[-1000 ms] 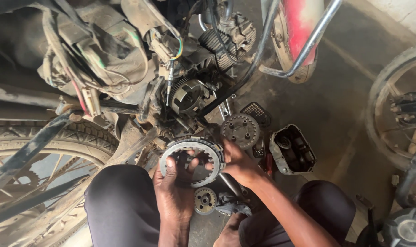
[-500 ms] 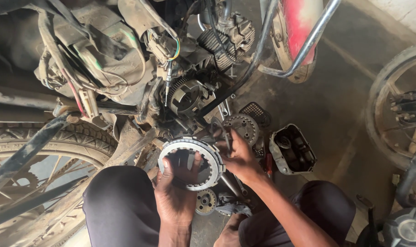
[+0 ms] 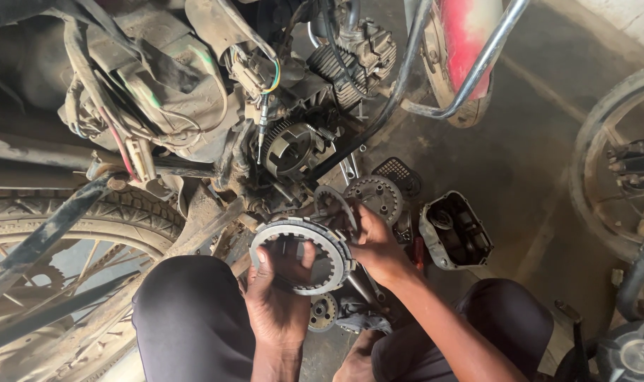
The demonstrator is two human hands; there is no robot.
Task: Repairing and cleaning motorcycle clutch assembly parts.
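Beside the motorcycle engine (image 3: 294, 145), left hand (image 3: 276, 297) gripping stack of toothed rings (image 3: 301, 247), right hand (image 3: 378, 247) closed on 1 thin ring (image 3: 334, 201)

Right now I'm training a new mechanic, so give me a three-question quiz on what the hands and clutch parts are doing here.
1. True or false: the left hand holds the stack of ring-shaped clutch plates from below.
2. What is the right hand lifting? A) a spanner B) a thin single plate C) a wire
3. Where does the open engine cover lie: on the floor beside the motorcycle, or mounted on it?

Key: 1 true; 2 B; 3 on the floor.
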